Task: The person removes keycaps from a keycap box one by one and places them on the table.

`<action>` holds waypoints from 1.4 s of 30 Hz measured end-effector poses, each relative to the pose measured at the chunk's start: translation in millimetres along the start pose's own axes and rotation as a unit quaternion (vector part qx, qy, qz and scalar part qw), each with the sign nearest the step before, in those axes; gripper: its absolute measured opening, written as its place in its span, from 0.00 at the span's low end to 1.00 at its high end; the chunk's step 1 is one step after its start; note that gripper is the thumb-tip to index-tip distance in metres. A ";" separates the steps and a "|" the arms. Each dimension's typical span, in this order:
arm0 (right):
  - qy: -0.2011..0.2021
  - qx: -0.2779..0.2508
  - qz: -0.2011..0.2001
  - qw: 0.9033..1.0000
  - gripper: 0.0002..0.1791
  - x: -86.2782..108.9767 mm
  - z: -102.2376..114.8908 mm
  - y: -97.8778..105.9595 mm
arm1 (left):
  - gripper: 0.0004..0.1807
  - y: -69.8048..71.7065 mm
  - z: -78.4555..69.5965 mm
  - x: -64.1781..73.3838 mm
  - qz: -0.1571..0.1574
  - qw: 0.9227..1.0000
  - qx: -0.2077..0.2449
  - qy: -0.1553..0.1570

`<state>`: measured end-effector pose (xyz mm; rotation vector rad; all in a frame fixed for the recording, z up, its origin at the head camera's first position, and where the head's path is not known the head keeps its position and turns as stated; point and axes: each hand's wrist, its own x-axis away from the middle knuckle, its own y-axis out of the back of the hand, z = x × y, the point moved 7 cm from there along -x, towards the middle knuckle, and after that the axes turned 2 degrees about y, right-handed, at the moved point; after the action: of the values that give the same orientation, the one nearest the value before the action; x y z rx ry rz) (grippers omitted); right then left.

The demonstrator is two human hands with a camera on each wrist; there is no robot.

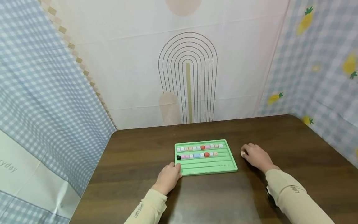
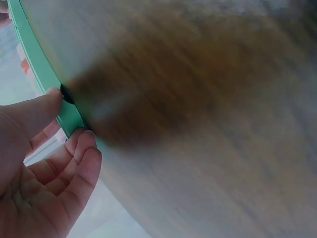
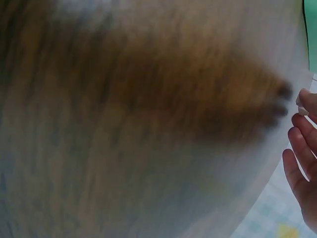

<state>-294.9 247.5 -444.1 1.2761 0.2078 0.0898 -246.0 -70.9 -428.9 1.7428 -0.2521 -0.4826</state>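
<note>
A light green tray (image 1: 205, 168) with raised ridges lies flat on the table. Two rows of small keycap-like pieces (image 1: 197, 156) sit in its upper part, in white, pink, orange, blue, red and black. My left hand (image 1: 168, 176) grips the tray's near left corner; in the left wrist view the thumb (image 2: 48, 105) is on the green edge and the other fingers curl at the corner. To the right of the tray, my right hand (image 1: 256, 157) pinches a small pale keycap (image 3: 301, 109) between thumb and fingertip, just above the table. Its markings are too small to read.
The dark brown wooden table (image 1: 134, 155) extends around the tray on all sides. Behind it hangs a white printed cloth (image 1: 134, 77), with blue checked cloths at the left (image 1: 70, 102) and right (image 1: 296, 71).
</note>
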 end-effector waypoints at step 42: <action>0.070 -0.019 -0.014 0.997 0.02 -33.9 100.1 -29.3 | 0.12 -1.7 -4.3 1.7 -0.027 0.997 -0.069 -0.020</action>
<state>-309.0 138.8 -441.0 1.2305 0.3432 0.1591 -242.7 -67.5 -430.2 1.6096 -0.1960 -0.5618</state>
